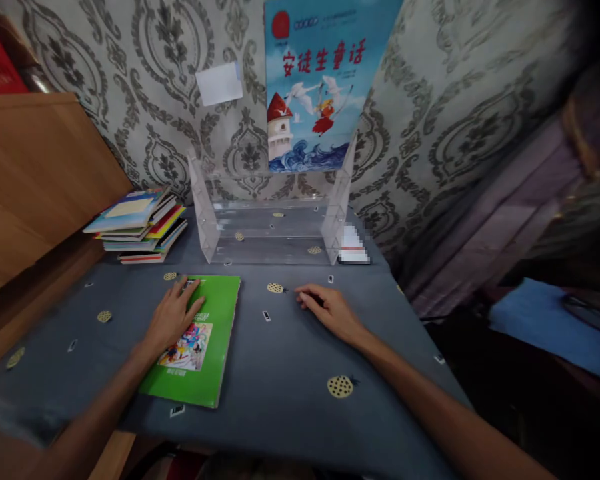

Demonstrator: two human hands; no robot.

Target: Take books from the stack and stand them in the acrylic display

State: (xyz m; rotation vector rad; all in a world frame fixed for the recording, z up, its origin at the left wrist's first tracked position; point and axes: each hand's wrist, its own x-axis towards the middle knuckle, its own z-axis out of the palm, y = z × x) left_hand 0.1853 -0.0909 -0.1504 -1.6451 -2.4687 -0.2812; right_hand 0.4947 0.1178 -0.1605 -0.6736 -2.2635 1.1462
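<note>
My left hand (173, 312) lies with fingers spread on the upper left part of a green book (225, 320), which rests flat on the grey tablecloth. A colourful picture fills the middle of its cover, partly under my wrist. To the right, my right hand (333, 310) is low over the cloth, fingers loosely bent with nothing visible in them. Beyond both hands stands a clear acrylic book rack (270, 230). Upright at its back, in front of the wall, is a blue book (310, 93) with a red-roofed tower on the cover.
A stack of books (140, 227) sits at the back left beside a wooden cabinet (35, 160). Right of the rack is a blurred-out white object (353, 245). Patterned wallpaper closes off the back. Past the table's right edge lies a blue cloth-like item (545, 327).
</note>
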